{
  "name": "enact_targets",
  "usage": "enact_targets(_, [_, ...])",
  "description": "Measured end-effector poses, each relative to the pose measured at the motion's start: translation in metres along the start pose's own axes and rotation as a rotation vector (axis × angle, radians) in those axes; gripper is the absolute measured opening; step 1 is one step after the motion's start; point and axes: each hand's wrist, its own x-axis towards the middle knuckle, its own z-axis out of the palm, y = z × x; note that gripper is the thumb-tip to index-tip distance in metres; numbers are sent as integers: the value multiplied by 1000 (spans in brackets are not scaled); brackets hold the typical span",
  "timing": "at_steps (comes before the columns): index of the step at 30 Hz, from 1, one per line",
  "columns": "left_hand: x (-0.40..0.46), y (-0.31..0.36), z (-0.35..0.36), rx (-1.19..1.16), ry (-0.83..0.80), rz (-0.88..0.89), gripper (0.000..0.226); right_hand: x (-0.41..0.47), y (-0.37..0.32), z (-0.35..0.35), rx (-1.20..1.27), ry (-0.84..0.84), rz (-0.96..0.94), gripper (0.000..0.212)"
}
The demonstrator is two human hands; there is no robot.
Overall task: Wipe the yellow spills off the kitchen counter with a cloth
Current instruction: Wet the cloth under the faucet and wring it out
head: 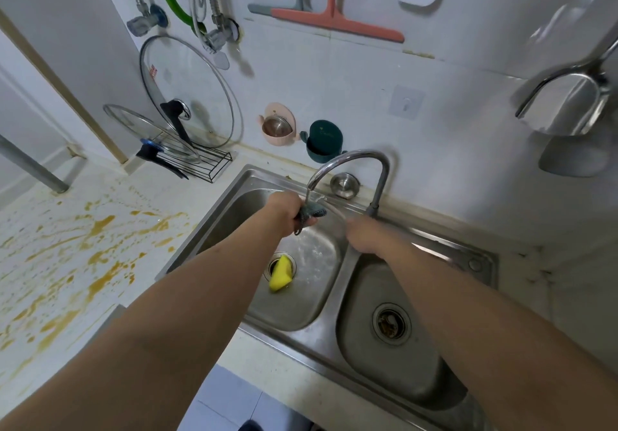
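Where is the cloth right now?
In the head view, the cloth is bunched in the left hand under the faucet spout, above the left sink basin.

cloth (312,211): small and dark blue-grey, all bunched up. It is wet. The left hand (287,209) grips it over the left bowl of the sink, right under the end of the tap. A thin bit of it hangs down below the hand.

yellow spills (97,250): lots of orange-yellow splashes, streaks and little dots. They lie all over the pale tabletop (160,196) to the left of the sink. The biggest blobs sit in the middle and near the front edge. Small drops reach close to the sink rim. None of them is wiped away yet.
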Motion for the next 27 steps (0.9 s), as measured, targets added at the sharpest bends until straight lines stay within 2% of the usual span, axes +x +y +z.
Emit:
enact_targets(3, [-12, 3, 2, 83, -58, -22, 14, -12, 13, -6, -234, -78, 11, 37])
enact_targets(4, [-14, 1, 5, 100, -72, -38, 13, -14, 16, -9, -217, -71, 47, 36])
enact_targets(7, [-18, -2, 11, 171, -88, -39, 9, -4, 27, -10, -329, -60, -32, 32])
enact_targets(11, [-21, -4, 5, 207, -55, -32, 11, -8, 32, -14, -357, -26, -17, 41])
enact_targets(14, [-24, -4, -9, 172, -37, -54, 14, -24, 18, -14, -447, -56, -1, 36])
enact_targets(16, [-28, -3, -18, 167, -60, -79, 18, -29, -2, -6, -418, -48, -62, 35])
enact_targets(17, [-31, -1, -21, 196, -93, -82, 20, -28, -12, 0, -328, -20, -138, 42])
enact_targets(19, [-37, 2, -31, 255, -204, -77, 24, -28, -37, 14, -169, 3, -342, 79])
enact_targets(20, [-42, 4, -36, 266, -261, -82, 23, -27, -44, 21, -132, 3, -412, 92])
enact_targets(21, [-47, 6, -42, 266, -309, -83, 17, -26, -53, 27, -100, 2, -465, 91])
enact_targets(23, [-51, 9, -57, 290, -341, -80, 8, -20, -61, 38, -18, 2, -525, 61])
enact_targets(24, [-51, 11, -65, 375, -322, -54, 13, -20, -65, 39, -4, 17, -534, 46])
enact_targets(27, [-50, 13, -86, 925, -177, 169, 35, -29, -89, 36, -67, -18, -483, 27])
